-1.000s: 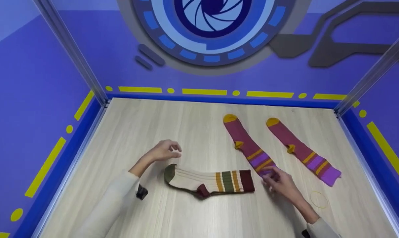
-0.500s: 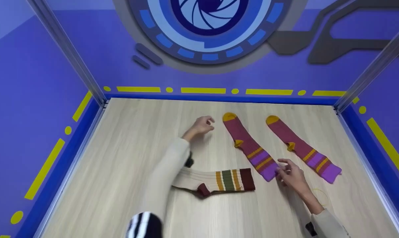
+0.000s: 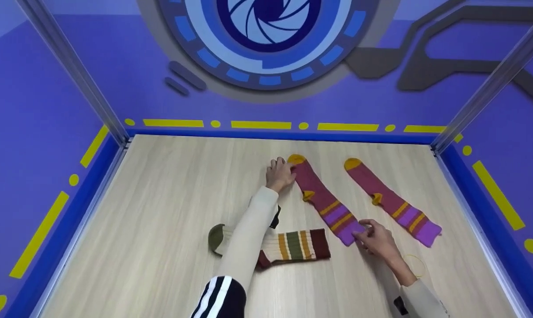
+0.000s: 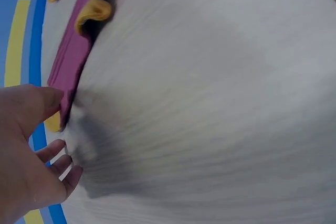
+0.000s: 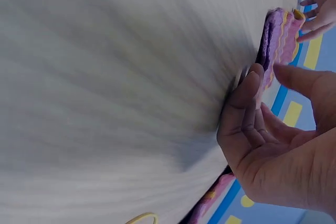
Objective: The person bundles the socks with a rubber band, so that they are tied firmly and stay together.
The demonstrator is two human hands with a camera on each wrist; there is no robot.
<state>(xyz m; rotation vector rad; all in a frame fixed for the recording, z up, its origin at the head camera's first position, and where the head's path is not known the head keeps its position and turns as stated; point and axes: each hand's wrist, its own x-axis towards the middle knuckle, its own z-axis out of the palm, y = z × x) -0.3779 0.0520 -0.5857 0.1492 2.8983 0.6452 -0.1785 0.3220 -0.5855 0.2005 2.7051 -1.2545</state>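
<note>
A maroon sock (image 3: 315, 181) with a mustard toe and heel and a purple striped cuff lies slantwise on the table. At its toe is my left hand (image 3: 280, 174); in the left wrist view the thumb overlaps the toe and the fingers are apart from it. Right beside the purple cuff is my right hand (image 3: 376, 239), its thumb and fingers parted with the cuff edge near the tips. A matching maroon sock (image 3: 387, 190) lies to the right. Partly hidden under my left forearm is a cream sock (image 3: 292, 245) with a green toe, striped leg and dark red cuff.
A thin yellow rubber band (image 3: 424, 267) lies on the wooden table (image 3: 173, 198) near my right wrist. Blue-purple panels (image 3: 231, 106) with yellow marks and metal corner posts (image 3: 478, 106) enclose the table at the back and sides.
My left hand has moved up and right from above the cream sock to the maroon sock's toe. My right hand has let go of the purple cuff and stays beside it.
</note>
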